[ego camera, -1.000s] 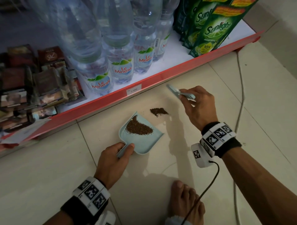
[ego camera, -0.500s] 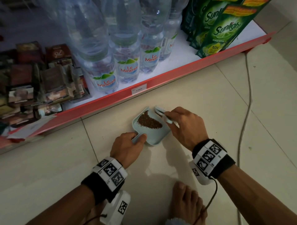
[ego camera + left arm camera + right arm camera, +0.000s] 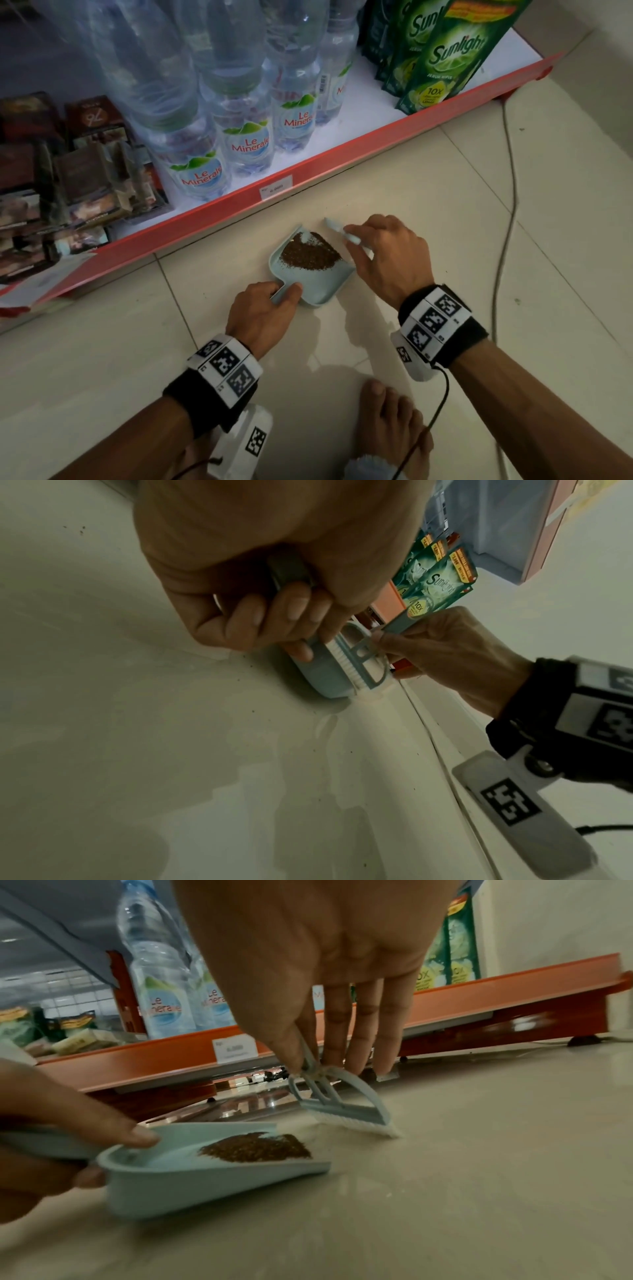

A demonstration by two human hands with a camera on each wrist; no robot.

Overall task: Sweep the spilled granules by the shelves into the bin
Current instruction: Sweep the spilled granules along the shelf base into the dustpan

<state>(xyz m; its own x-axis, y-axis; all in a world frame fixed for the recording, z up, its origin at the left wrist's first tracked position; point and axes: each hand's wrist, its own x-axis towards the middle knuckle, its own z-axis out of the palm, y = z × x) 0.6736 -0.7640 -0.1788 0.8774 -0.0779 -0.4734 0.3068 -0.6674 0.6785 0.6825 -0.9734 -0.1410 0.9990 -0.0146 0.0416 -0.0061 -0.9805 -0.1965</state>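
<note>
Granules [image 3: 310,257] lie in a brown heap inside the pale blue dustpan [image 3: 313,286], which sits flat on the tiled floor [image 3: 428,192] just in front of the red shelf edge [image 3: 308,171]. The left hand [image 3: 260,313] has its grip curled round the dustpan's handle, thumb on top; the left wrist view shows the fingers wrapped under that handle, which the head view hides. Just beyond the heap, at the pan's open mouth, the right hand [image 3: 387,257] pinches the thin handle of a small brush [image 3: 346,1112] between thumb and fingers. From the head view only the handle tip shows past the knuckles, while the right wrist view shows the whole brush head, its white bristles touching the floor right beside the pan's lip, tilted toward it. That same low view shows the heap resting near the front of the pan, away from the left grip. Water bottles [image 3: 239,137] and green soap pouches [image 3: 445,61] stand on the shelf behind. A bare foot [image 3: 394,421] rests on the floor nearer the person than both hands, and a cable [image 3: 510,205] runs along the tiles off to the right of the brush hand.
</note>
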